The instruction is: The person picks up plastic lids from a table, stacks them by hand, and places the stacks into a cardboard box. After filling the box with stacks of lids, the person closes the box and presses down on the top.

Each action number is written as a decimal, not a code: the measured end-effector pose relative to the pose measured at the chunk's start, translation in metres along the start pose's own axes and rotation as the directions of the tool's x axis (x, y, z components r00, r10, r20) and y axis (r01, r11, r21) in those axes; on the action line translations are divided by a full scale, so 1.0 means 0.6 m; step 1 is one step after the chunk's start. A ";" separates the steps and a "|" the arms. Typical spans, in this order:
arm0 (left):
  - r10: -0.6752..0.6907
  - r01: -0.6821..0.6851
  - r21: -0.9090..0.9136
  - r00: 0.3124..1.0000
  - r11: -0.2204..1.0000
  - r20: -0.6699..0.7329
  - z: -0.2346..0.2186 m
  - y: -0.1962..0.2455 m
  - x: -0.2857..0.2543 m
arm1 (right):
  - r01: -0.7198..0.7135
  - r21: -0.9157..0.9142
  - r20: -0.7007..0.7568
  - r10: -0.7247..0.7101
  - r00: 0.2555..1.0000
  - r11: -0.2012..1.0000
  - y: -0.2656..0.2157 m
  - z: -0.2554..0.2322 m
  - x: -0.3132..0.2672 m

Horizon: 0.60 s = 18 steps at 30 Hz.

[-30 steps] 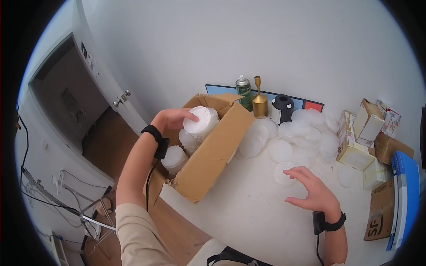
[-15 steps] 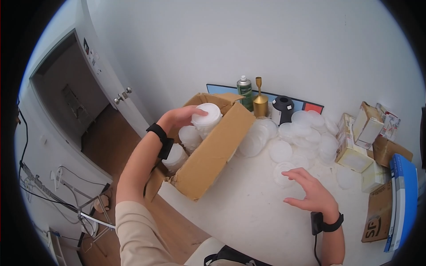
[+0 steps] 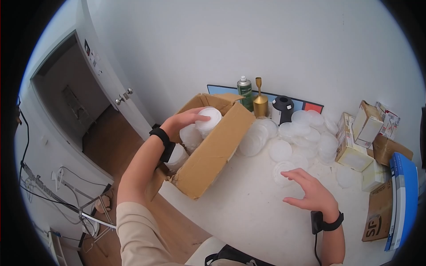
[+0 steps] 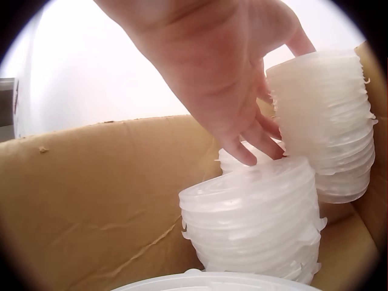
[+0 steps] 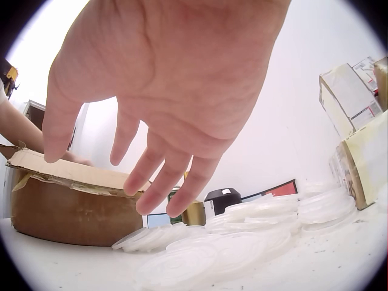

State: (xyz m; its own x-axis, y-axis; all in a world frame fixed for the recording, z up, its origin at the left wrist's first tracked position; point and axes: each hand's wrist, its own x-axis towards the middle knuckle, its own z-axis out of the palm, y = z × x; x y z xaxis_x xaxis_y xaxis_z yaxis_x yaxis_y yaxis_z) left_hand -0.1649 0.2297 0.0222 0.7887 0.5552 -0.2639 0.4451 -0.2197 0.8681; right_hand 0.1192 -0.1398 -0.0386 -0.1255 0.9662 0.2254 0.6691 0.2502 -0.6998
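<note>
In the head view a cardboard box (image 3: 217,153) holds stacks of translucent round lids. My left hand (image 3: 184,119) is inside its far part, gripping a lid stack (image 3: 208,119). The left wrist view shows the left hand (image 4: 224,79) with thumb and fingers around the tall stack (image 4: 324,121); its lower fingers lie just above another stack (image 4: 254,212). My right hand (image 3: 310,190) hovers over the table with fingers spread, holding nothing, near a loose lid (image 3: 284,173). Below the right hand (image 5: 163,91), the right wrist view shows scattered lids (image 5: 242,242).
A green spray can (image 3: 245,94), a gold candle holder (image 3: 260,104) and a black-topped object (image 3: 282,108) stand at the back by the wall. Small boxes (image 3: 355,150) and a blue package (image 3: 404,199) are at the right. A door (image 3: 111,80) stands open on the left.
The left hand first lifted slightly and shifted right with the lid stack, then lowered a little into the box. The right hand has hardly moved.
</note>
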 end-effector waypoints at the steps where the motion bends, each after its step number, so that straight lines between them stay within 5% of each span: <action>1: 0.001 -0.001 0.000 1.000 1.000 0.001 -0.001 -0.001 0.001 | 0.008 -0.004 -0.001 -0.008 1.000 1.000 0.001 0.000 0.000; 13: 0.055 -0.034 0.186 0.992 0.982 -0.112 0.006 -0.027 0.016 | 0.001 -0.024 0.013 -0.001 1.000 1.000 0.005 0.005 -0.001; 15: 0.131 -0.061 0.403 0.980 0.913 -0.147 0.012 -0.025 0.015 | 0.000 -0.025 0.015 0.000 1.000 1.000 0.006 0.006 -0.001; 18: 0.126 -0.049 0.472 0.983 0.880 -0.133 0.011 -0.022 0.020 | 0.005 -0.041 0.021 -0.004 1.000 0.999 0.006 0.006 -0.001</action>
State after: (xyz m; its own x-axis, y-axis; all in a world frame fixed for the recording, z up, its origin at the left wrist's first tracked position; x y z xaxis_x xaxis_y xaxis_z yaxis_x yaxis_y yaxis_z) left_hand -0.1586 0.2338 0.0047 0.7753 0.6246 -0.0941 0.5532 -0.5995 0.5784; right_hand 0.1188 -0.1391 -0.0436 -0.1435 0.9662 0.2144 0.6982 0.2523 -0.6699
